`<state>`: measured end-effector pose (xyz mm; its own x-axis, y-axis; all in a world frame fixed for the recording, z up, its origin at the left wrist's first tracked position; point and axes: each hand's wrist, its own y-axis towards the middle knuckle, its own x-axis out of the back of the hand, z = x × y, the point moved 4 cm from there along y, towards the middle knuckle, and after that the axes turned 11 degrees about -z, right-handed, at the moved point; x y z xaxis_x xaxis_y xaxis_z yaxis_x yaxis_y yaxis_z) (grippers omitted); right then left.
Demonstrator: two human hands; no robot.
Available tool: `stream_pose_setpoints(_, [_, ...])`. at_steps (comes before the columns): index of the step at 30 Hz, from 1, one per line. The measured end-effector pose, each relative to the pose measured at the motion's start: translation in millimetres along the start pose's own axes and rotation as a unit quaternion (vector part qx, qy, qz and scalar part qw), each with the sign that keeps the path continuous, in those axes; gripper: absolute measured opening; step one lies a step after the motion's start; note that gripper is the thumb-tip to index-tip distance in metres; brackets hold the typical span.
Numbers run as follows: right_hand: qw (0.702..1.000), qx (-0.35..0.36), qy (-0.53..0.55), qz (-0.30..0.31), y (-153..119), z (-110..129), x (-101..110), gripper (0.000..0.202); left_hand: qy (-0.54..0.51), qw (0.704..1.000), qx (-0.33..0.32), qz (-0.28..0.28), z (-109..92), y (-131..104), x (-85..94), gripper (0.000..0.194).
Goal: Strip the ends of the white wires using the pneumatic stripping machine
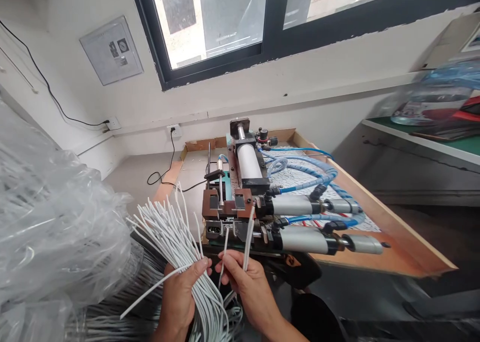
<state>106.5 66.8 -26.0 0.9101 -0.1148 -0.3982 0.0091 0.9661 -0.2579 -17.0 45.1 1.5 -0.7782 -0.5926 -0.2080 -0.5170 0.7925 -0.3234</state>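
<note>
- Grey desk (131, 168) shows toward its back-left corner; a wooden rim (378, 214) bounds the right side.
- The machine (249, 164) sits near the front edge, blue hoses (300, 187) looping rightward; clear plastic wrap (56, 222) crowds the left.
- White wires (161, 234) fan upward before the front edge, clasped in the left hand (180, 292); the right hand (245, 279) pinches one thin wire (225, 244), holding thicker strands (248, 239) upright.
</note>
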Motion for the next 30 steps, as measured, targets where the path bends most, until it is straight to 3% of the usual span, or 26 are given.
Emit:
stream_pose_setpoints(6, [0.998, -0.048, 0.026, 0.036, 3.7, 3.2, -0.1, 0.025, -0.003, 1.000, -0.001, -0.015, -4.8, 3.2, -3.5, 0.015])
stream_pose_setpoints(12, [0.998, -0.056, 0.026, 0.005, 3.5, 4.3, 1.9, 0.029, -0.020, 0.999, -0.003, -0.034, -12.4, 2.9, -9.7, 0.025])
stream_pose_setpoints(19, [0.982, -0.096, 0.143, -0.080, 7.6, 6.4, 0.1, 0.024, -0.028, 0.998, -0.008, -0.055, -19.7, 1.3, -15.2, 0.027])
stream_pose_setpoints(30, [0.944, -0.200, 0.252, -0.070, 13.4, 3.3, -5.9, 0.022, -0.019, 0.998, -0.009, -0.055, -19.3, 0.6, -16.1, 0.025])
